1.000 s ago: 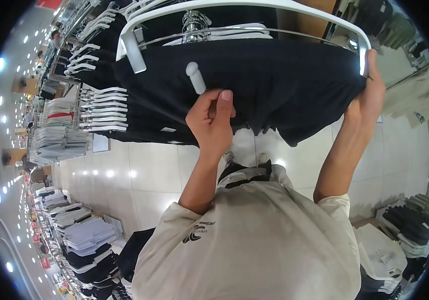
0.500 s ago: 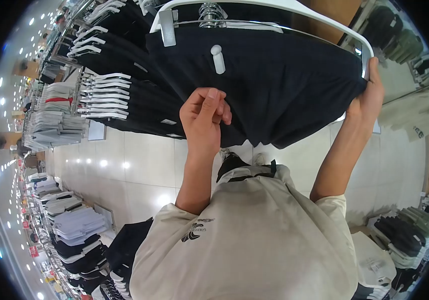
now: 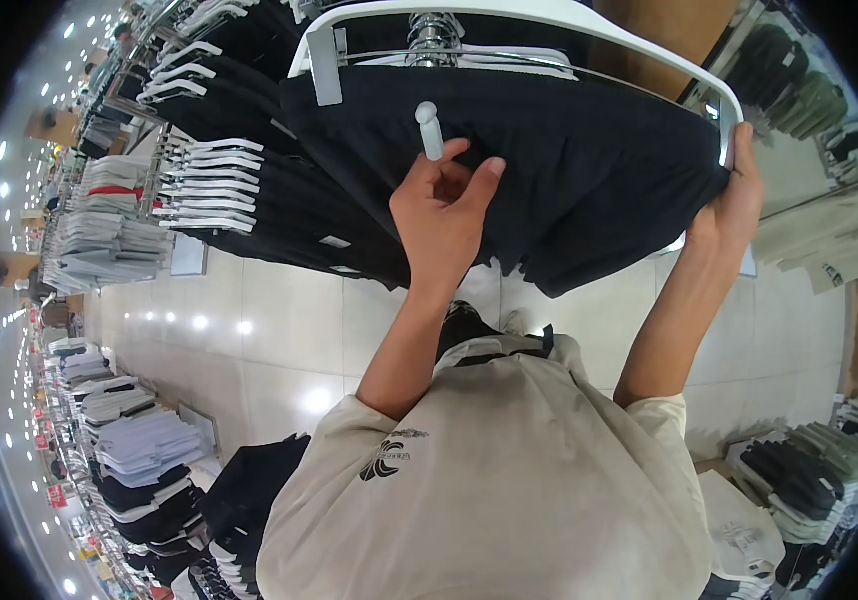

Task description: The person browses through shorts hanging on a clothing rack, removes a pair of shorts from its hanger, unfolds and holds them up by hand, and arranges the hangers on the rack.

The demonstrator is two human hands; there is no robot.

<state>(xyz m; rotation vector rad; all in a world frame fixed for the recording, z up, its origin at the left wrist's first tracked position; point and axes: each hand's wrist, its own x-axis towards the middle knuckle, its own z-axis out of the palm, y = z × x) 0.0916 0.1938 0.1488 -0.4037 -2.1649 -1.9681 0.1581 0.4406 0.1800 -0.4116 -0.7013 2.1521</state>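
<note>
The black garment (image 3: 589,160) hangs clipped to the white hanger (image 3: 489,8), its pale tag (image 3: 431,135) still attached. The right hand's (image 3: 734,195) fingers grip the clipped end; the left hand's (image 3: 439,215), half-curled, appear empty beside the tag. Racked hangers (image 3: 211,187) and dark clothes (image 3: 299,225) crowd the left.

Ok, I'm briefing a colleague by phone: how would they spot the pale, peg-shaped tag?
Find the wide white hanger across the top, then the black garment clipped beneath it. On that garment's left half, just above the left hand, is the tag: a pale, round-headed peg, unlike the metallic clips at the hanger's ends.
</note>
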